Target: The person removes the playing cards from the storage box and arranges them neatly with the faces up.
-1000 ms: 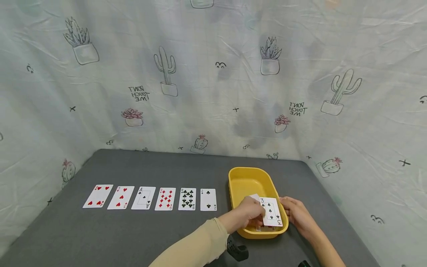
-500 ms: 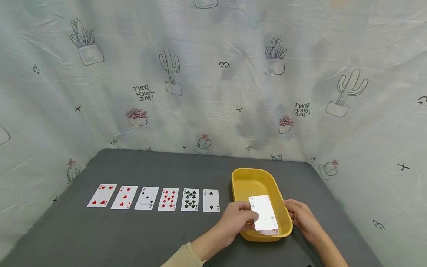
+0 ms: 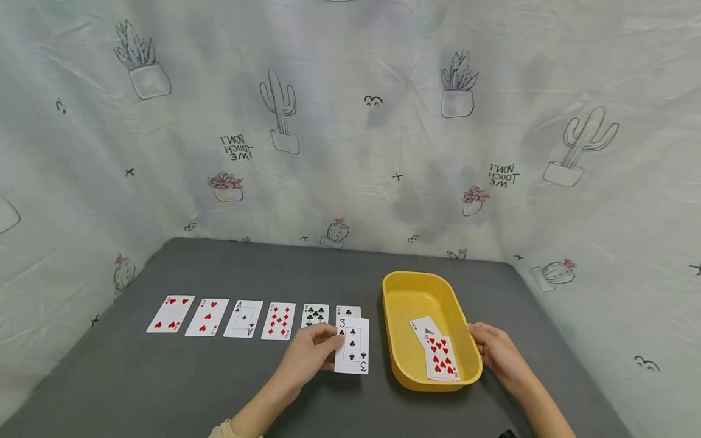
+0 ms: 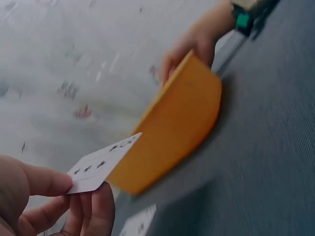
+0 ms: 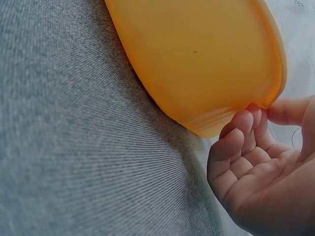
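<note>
My left hand [image 3: 309,358] pinches a three of clubs playing card [image 3: 356,356] by its left edge, face up. The card is held above the table, covering part of the two of clubs [image 3: 348,311] at the right end of a row. In the left wrist view, thumb and fingers grip one end of the three of clubs [image 4: 101,164]. Around the right side of a yellow plastic tray [image 3: 387,331], my right hand [image 3: 499,356] holds the rim; fingers and thumb curl at that rim in the right wrist view. A ten of hearts [image 3: 441,359] lies in the tray, partly covering another card.
Face-up cards lie in a row on the grey table [image 3: 164,383]: a four of hearts [image 3: 170,314], a three of hearts [image 3: 207,317], an ace of clubs [image 3: 243,319], a nine of diamonds [image 3: 279,321] and a black club card [image 3: 314,315]. A patterned curtain [image 3: 350,140] hangs behind.
My left hand has lifted the three of clubs out of the tray and carried it left toward the row's end. My right hand keeps its hold on the tray.
</note>
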`<state>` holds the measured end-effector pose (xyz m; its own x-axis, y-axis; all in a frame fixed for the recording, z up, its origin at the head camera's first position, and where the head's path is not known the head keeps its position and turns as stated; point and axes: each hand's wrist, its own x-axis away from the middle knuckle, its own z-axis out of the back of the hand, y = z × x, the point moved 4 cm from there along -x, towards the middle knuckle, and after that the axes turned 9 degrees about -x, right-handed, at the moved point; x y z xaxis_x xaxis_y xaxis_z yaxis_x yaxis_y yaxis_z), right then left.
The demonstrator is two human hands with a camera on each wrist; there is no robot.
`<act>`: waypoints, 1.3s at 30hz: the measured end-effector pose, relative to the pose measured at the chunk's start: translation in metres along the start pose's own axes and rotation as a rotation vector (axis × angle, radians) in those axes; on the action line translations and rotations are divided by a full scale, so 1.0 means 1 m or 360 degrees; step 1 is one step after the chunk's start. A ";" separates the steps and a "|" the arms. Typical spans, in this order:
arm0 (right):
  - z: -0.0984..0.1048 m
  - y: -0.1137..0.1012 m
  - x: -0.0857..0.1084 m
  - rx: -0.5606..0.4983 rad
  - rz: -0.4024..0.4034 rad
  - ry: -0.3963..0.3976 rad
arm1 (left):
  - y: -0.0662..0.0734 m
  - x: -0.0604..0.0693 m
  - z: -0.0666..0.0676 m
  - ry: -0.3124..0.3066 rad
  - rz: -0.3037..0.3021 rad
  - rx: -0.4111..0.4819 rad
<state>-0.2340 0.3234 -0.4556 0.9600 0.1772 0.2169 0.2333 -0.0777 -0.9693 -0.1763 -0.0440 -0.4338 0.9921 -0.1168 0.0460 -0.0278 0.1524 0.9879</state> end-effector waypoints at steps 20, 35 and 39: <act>-0.002 0.000 0.001 0.0028 -0.0032 0.0013 | -0.040 0.006 0.014 -0.0097 0.0083 -0.0150; 0.001 0.002 -0.001 0.0080 -0.0032 0.0067 | -0.042 0.005 0.010 0.0158 0.0088 -0.0420; 0.001 0.002 -0.001 0.0090 -0.0022 0.0057 | -0.046 0.004 0.009 0.0170 0.0080 -0.0417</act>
<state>-0.2344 0.3242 -0.4576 0.9619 0.1424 0.2333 0.2384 -0.0198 -0.9710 -0.1719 -0.0603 -0.4773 0.9979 -0.0006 0.0646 -0.0588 0.4053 0.9123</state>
